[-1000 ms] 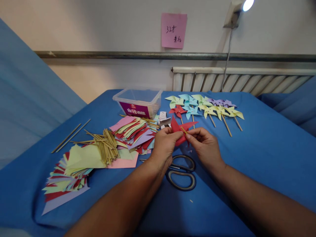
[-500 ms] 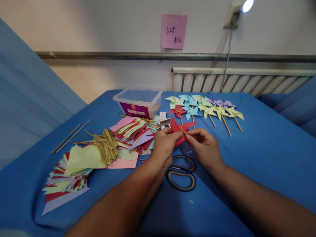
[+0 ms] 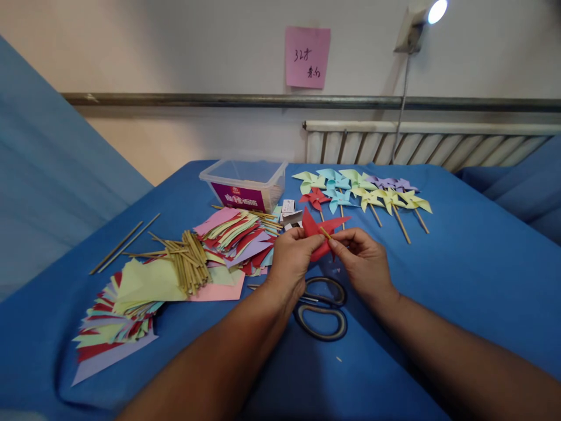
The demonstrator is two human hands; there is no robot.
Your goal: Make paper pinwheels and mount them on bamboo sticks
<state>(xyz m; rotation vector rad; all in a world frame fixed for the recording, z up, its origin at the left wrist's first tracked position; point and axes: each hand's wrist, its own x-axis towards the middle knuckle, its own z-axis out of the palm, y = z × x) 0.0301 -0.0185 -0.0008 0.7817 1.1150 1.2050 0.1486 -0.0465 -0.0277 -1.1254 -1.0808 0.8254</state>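
Observation:
Both my hands meet above the blue table near its middle. My left hand (image 3: 291,260) pinches a red paper pinwheel (image 3: 323,228) by its folded points. My right hand (image 3: 363,263) is closed on the same pinwheel and on a thin wooden stick (image 3: 325,233) at its centre. Black-handled scissors (image 3: 322,307) lie on the cloth just below my hands. Behind the hands lies a row of several finished pinwheels (image 3: 363,193) in yellow, blue, purple and red, sticks pointing towards me.
Left of my hands lie stacked coloured paper squares (image 3: 239,237), a bundle of wooden sticks (image 3: 188,266) and another paper pile (image 3: 118,310). A clear plastic box (image 3: 243,184) stands behind them. Two loose sticks (image 3: 125,242) rest far left. A pink note (image 3: 307,57) hangs on the wall.

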